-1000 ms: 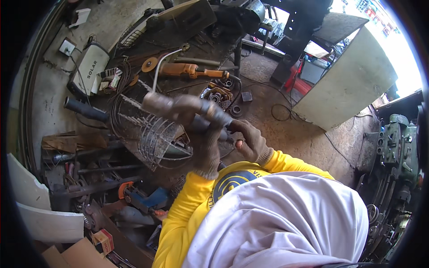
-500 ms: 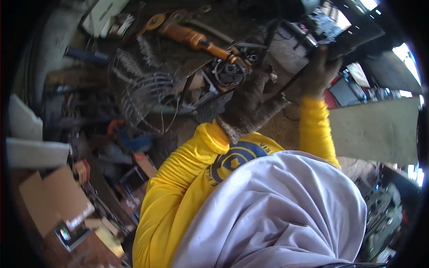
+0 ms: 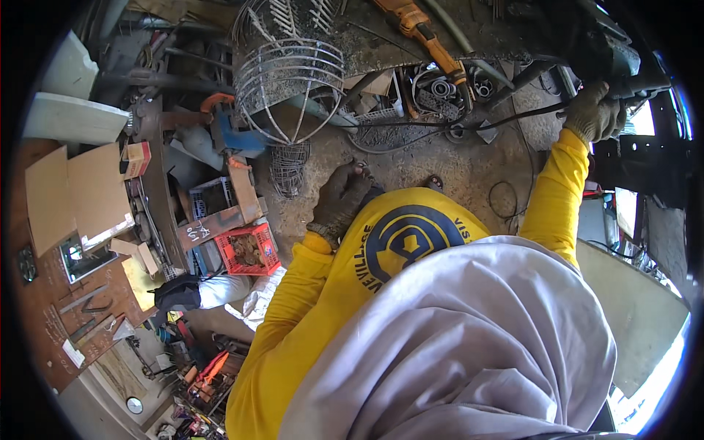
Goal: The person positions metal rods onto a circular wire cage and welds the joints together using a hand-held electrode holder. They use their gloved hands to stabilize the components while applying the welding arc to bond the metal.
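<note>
My left hand [image 3: 339, 196], in a dirty brown work glove, hangs low beside my yellow shirt. Its fingers are curled, and the inside of the palm is hidden. Out to the right, my right hand [image 3: 592, 116], also gloved, is wrapped around the end of a dark grey cylindrical thing [image 3: 639, 86] next to dark metal parts. I cannot tell its exact kind. A black cable [image 3: 513, 116] runs leftward from this hand across the front of the workbench.
An orange power tool [image 3: 425, 37] lies on the dark workbench [image 3: 367, 44], beside a wire fan guard [image 3: 290, 88]. Left stand a blue vise [image 3: 236, 138], a red crate [image 3: 248, 249] and cardboard [image 3: 95, 183]. A pale panel [image 3: 631, 315] leans at right. Cable loops lie on the floor [image 3: 462, 172].
My left hand has dropped from the bench front to beside my body, its fingers now curled. My right hand has moved farther right with the grey cylindrical thing. The view has shifted.
</note>
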The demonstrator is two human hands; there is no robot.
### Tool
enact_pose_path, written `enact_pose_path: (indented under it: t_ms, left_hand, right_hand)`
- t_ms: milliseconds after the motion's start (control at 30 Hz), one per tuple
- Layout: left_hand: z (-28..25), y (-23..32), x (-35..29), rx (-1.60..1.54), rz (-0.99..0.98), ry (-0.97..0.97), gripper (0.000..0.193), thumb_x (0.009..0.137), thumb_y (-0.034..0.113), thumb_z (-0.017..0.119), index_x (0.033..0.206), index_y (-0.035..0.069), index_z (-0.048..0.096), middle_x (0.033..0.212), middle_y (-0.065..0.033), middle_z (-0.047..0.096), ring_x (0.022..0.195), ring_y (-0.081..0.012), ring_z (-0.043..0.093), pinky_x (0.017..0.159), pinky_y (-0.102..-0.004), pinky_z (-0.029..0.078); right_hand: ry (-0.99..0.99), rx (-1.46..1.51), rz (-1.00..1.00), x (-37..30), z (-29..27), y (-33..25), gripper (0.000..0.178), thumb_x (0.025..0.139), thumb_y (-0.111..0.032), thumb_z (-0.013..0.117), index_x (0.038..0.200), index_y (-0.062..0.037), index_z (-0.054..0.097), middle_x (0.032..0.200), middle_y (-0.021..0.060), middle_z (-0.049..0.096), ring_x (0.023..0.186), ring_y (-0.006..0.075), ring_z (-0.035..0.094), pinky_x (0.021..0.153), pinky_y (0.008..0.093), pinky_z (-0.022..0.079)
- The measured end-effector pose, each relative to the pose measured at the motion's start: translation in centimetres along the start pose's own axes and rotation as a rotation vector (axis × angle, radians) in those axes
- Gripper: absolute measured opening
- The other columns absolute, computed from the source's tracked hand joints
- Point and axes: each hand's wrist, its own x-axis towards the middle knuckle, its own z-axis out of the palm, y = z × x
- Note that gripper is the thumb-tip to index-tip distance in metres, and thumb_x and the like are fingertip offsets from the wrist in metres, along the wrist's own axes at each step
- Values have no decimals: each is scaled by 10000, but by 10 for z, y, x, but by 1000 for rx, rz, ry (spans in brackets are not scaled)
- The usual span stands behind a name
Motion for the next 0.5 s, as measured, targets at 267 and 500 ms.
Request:
enact_pose_path:
  t_ms: [267,500]
  left_hand:
    - [-3,6,17,83,42,5,333,961,262,723,1190,30,653,1047,-84,713,974,-156,653,877,-323,516]
    - [8,-6,21,-1,-32,-53,295,977,221,691,1196,26,659,1082,-83,706,992,-156,645,880,-309,515]
  right_hand:
    - [-47,-183,52,-12,-16,-6,563,922,-510,581,1213,-41,695,1260,237,660,1318,410,476,1101,528,369]
    - [223,-177,-132,-13,7,4,591,898,-425,699,1233,40,556,1285,253,585,1317,437,437,1072,544,380]
